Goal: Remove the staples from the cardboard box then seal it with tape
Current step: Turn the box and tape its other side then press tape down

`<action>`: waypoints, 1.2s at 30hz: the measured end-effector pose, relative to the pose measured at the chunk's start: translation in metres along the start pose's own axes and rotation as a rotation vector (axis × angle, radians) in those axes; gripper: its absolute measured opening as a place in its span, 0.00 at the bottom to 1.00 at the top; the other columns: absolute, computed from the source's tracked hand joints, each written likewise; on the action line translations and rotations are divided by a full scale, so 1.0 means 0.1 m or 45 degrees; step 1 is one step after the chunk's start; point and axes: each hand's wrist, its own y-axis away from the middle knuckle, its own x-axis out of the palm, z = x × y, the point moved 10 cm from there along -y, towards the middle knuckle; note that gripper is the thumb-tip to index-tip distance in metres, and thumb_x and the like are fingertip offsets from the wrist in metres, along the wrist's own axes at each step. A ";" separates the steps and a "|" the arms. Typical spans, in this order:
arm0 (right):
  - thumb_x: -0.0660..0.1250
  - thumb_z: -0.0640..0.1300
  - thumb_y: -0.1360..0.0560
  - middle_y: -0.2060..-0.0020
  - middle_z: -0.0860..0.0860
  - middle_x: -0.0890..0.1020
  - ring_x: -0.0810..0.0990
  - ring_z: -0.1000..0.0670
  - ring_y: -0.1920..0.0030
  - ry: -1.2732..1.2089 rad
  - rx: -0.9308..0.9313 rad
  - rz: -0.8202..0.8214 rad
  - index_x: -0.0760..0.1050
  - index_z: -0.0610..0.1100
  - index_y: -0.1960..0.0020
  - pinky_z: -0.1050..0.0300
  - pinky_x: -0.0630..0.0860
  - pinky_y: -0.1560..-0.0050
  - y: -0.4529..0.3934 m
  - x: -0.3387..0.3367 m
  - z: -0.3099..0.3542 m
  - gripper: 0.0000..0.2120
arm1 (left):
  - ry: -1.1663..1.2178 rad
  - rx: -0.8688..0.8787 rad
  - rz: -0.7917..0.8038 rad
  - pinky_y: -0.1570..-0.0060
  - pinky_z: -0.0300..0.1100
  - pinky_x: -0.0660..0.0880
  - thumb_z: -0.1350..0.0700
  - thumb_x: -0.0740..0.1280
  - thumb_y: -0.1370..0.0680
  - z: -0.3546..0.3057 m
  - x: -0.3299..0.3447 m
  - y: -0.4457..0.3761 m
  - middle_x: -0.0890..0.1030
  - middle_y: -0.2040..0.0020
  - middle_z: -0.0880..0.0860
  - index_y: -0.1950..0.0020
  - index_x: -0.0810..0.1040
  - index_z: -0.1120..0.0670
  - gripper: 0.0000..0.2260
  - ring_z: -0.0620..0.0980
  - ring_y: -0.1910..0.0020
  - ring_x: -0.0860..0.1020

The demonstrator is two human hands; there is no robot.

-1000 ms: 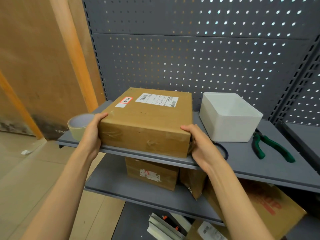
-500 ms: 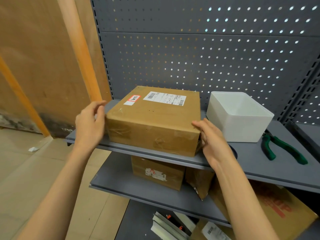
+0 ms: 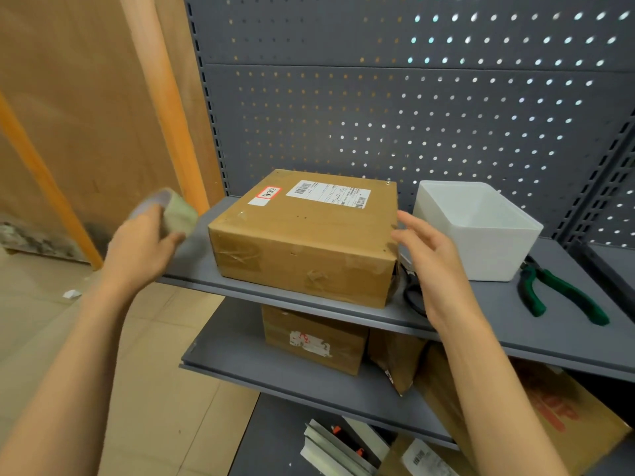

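A closed brown cardboard box point(image 3: 309, 235) with a white shipping label and a red-bordered sticker sits on the grey shelf point(image 3: 481, 304). To the box's left, my left hand point(image 3: 141, 249) grips a roll of pale tape point(image 3: 173, 211), blurred by motion and just off the shelf's left end. My right hand point(image 3: 433, 259) hovers at the box's right side with fingers spread and relaxed, holding nothing. Green-handled pliers point(image 3: 556, 290) lie on the shelf at the right.
A white plastic bin point(image 3: 481, 231) stands right of the box. A dark loop point(image 3: 412, 297) lies on the shelf under my right hand. Grey pegboard backs the shelf. More cardboard boxes point(image 3: 309, 338) sit on the lower shelf. A wooden wall is at the left.
Both hands have let go of the box. My left hand moved left and took hold of the tape roll; my right hand opened beside the box.
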 end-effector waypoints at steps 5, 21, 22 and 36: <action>0.65 0.39 0.24 0.42 0.58 0.78 0.74 0.61 0.38 0.095 -0.381 0.074 0.76 0.50 0.39 0.66 0.70 0.38 0.17 0.23 0.64 0.15 | 0.529 0.151 -0.167 0.56 0.51 0.73 0.52 0.62 0.29 -0.72 -0.66 0.14 0.77 0.50 0.56 0.46 0.73 0.55 0.14 0.57 0.52 0.75; 0.71 0.41 0.28 0.52 0.53 0.81 0.78 0.58 0.47 0.227 -0.809 0.305 0.82 0.48 0.50 0.62 0.72 0.49 0.51 0.48 1.04 0.07 | 1.296 0.428 0.409 0.67 0.45 0.78 0.57 0.65 0.27 -2.06 -0.10 1.00 0.80 0.57 0.57 0.50 0.77 0.55 0.07 0.51 0.63 0.80; 0.71 0.42 0.28 0.52 0.54 0.81 0.78 0.57 0.48 0.234 -0.800 0.310 0.81 0.49 0.49 0.60 0.73 0.49 0.51 0.45 1.02 0.09 | 1.315 0.423 0.433 0.66 0.47 0.79 0.57 0.65 0.27 -2.08 -0.07 1.02 0.80 0.56 0.56 0.49 0.77 0.55 0.08 0.52 0.61 0.81; 0.68 0.40 0.27 0.61 0.52 0.82 0.79 0.54 0.58 0.202 -0.757 0.041 0.80 0.47 0.59 0.61 0.74 0.56 0.56 -0.06 0.69 0.04 | 1.289 0.382 0.727 0.57 0.52 0.81 0.55 0.66 0.25 -2.32 0.32 1.43 0.84 0.60 0.54 0.45 0.75 0.54 0.09 0.54 0.61 0.84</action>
